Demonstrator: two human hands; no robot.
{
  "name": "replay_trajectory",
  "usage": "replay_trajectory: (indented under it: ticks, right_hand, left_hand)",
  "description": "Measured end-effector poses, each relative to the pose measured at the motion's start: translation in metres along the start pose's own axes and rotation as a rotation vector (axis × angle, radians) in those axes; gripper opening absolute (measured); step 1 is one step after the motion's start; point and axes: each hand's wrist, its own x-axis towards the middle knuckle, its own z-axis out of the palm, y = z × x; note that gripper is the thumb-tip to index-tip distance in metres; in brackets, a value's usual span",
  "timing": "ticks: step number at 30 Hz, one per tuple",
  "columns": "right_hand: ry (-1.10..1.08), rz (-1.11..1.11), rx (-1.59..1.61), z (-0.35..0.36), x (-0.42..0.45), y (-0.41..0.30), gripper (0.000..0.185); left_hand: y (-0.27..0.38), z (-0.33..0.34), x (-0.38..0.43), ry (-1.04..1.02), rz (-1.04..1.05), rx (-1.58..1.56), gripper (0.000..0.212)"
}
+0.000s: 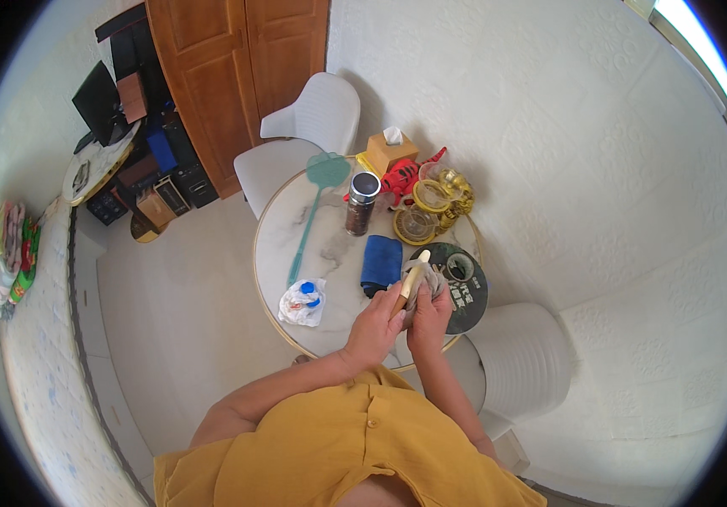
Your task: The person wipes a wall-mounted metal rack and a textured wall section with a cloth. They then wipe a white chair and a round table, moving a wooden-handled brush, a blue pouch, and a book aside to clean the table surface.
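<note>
Above the near right part of a round marble-look table [338, 336], my left hand [371, 326] grips a slim cream-and-brown object [413, 279], slanted with its pale end pointing away from me. My right hand [430, 317] pinches a crumpled grey cloth [433, 277], which lies against the right side of the slim object. Just left of the hands is a folded blue cloth [382, 260]. Behind and to the right lies a dark round mat [470, 310] with writing, with a roll of tape [460, 267] on it.
A dark tumbler [361, 206], a green fly swatter [314, 212], a white plastic bag with blue caps [302, 304], a wooden tissue box [390, 152], a red toy [401, 177] and gold-rimmed glassware [415, 225] are on the table. Grey chairs [328, 104] stand behind and at right [522, 361].
</note>
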Motion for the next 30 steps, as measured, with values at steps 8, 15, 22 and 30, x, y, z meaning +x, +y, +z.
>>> replay_trajectory:
  ticks: [8,15,22,30]
  right_hand:
    - [-0.216,0.116,0.029,-0.011,0.007,-0.007,0.042]
    - [-0.234,0.158,0.207,-0.001,-0.003,-0.019,0.039]
    - [-0.067,0.113,-0.042,-0.008,-0.004,0.007,0.040]
    - [-0.053,0.072,-0.065,-0.010,-0.006,0.019,0.032]
  left_hand:
    - [-0.010,0.000,0.005,-0.004,0.007,0.005,0.050]
    - [-0.015,-0.005,0.005,-0.012,0.034,-0.018,0.048]
    - [-0.018,0.009,-0.007,-0.018,-0.100,-0.044,0.045]
    - [-0.007,0.005,-0.012,-0.026,-0.149,-0.030,0.047]
